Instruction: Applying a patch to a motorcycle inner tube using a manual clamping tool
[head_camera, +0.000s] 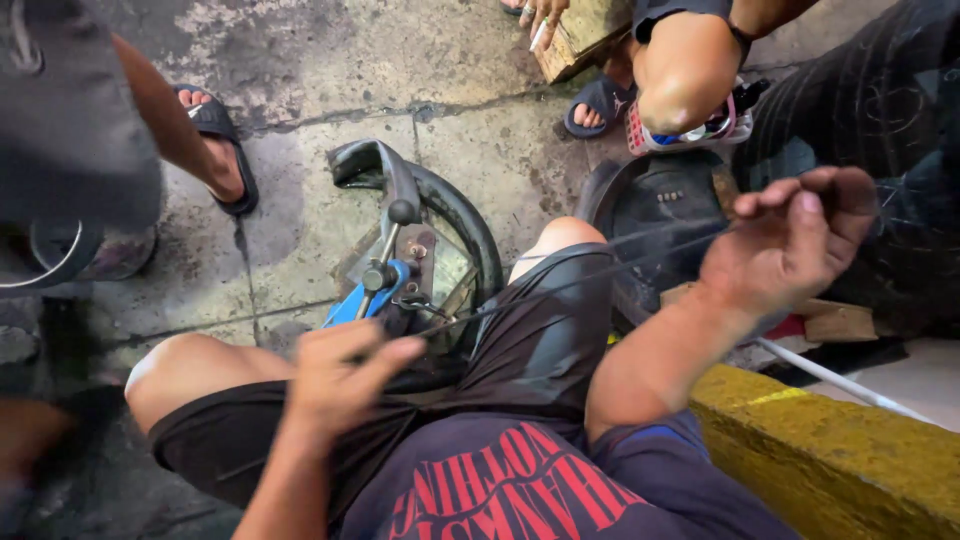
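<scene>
The rubber tyre (470, 215) stands on the concrete floor (320, 60) between my knees, clamped in a blue-handled tool (365, 300) with a black knob. I judge the tyre heavy for its size, stiff in the bead and flexible in the wall; it is best held at the rim edge, not at the wall.

A thin dark cord (590, 275) runs taut from my left hand (340, 385) up to my right hand (795, 235). I judge it light, limp unless tensioned, and likely to slip through bare skin, so it is best gripped by pinching or wrapping.

Left fingers: closed in a pinch on the lower end of the cord, near the tool. Right fingers: curled shut around the upper end, raised above the right knee.

Not readable: motion blur smears the cord and the right hand; the cord's attachment at the tool is hidden behind my left hand; the tyre's lower half is covered by my shorts. A second dark wheel (655, 200) is partly masked by my forearm. Another person's knee (685, 65) is cut off at the frame top.
</scene>
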